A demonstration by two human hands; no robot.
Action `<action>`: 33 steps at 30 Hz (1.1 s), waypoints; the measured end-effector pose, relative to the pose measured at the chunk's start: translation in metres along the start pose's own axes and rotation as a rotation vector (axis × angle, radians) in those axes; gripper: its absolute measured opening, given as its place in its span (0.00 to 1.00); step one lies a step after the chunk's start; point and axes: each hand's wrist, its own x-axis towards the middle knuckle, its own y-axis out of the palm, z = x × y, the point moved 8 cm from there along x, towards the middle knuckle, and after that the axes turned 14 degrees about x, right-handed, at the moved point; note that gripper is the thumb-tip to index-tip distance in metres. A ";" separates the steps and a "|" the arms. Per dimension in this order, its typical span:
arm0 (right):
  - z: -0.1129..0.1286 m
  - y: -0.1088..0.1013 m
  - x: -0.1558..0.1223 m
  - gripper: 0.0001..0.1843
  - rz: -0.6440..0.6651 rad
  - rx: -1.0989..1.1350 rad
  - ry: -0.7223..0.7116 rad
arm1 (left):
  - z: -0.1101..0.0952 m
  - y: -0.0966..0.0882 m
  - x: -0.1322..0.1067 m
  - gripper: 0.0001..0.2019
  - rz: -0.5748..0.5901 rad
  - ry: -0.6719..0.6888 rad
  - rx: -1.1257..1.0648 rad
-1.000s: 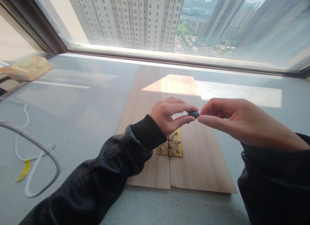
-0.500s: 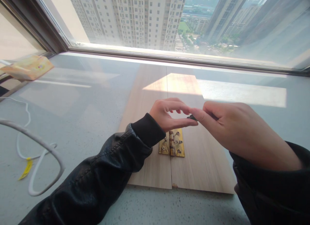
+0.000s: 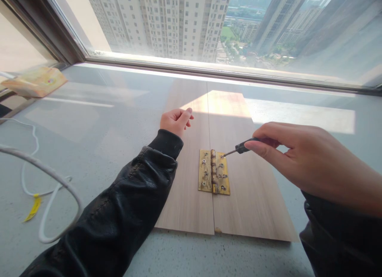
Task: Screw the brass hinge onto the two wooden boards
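Observation:
My right hand [image 3: 298,153] grips a small screwdriver [image 3: 242,146] by its black handle, the thin shaft slanting down to the left. Its tip is at the top right of a worn brass hinge [image 3: 205,173], where a screw head seems to sit; whether they touch is hard to tell. The hinge spans the seam between the left wooden board [image 3: 185,213] and the right wooden board [image 3: 250,213], with several screws or holes in its leaves. Over the left board, my left hand [image 3: 176,119] is closed, thumb against curled fingers; anything inside is hidden.
The boards lie on a pale speckled sill [image 3: 119,110] beneath a large window. At left are a white cable [image 3: 56,185] with a yellow tag [image 3: 32,208] and a tissue pack [image 3: 38,82]. Tall buildings stand outside.
My hands have parted. The left has drawn back to the upper left, away from the dark tool. The right now has the screwdriver pointing at the hinge, which is fully uncovered.

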 end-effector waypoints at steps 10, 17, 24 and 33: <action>-0.011 -0.005 0.001 0.16 -0.112 0.010 0.084 | 0.001 0.000 -0.001 0.13 0.004 0.005 0.024; -0.019 0.007 0.004 0.25 -0.047 -0.156 0.273 | 0.001 0.002 -0.002 0.13 0.034 -0.003 0.063; -0.022 0.015 -0.003 0.33 0.047 -0.326 0.550 | 0.002 0.003 -0.002 0.13 0.046 0.008 0.064; -0.026 0.022 -0.001 0.27 0.115 -0.291 0.507 | 0.004 0.005 0.000 0.13 0.066 0.025 0.085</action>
